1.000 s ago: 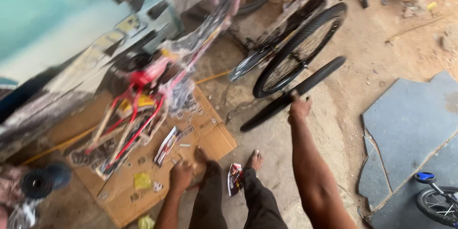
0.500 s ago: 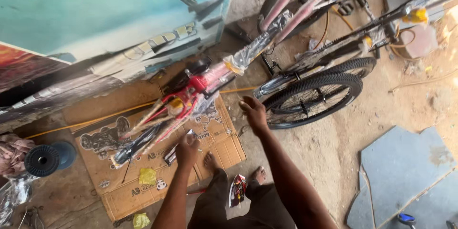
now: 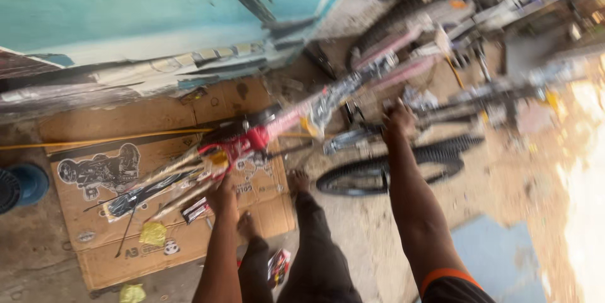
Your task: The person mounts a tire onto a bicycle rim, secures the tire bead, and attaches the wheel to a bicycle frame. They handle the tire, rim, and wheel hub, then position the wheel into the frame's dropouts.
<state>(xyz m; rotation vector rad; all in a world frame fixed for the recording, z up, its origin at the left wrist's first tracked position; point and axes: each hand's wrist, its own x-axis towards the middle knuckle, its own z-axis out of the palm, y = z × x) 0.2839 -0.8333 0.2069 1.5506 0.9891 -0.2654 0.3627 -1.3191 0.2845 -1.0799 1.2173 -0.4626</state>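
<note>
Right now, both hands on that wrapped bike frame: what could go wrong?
1. The left hand and right hand grip the red bike frame over slick plastic wrap; it could slip.
2. Bare feet stand right below it, likely to be hit.
3. The wheel lies close by: trip hazard.

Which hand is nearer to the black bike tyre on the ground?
Right. The right hand grips the bike parts just above the black tyre; the left hand is off to its left, at the red bike frame.

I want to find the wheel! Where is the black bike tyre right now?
In the head view the black tyre lies on the dirt ground right of centre, just right of the cardboard sheet and below the right hand.
</note>
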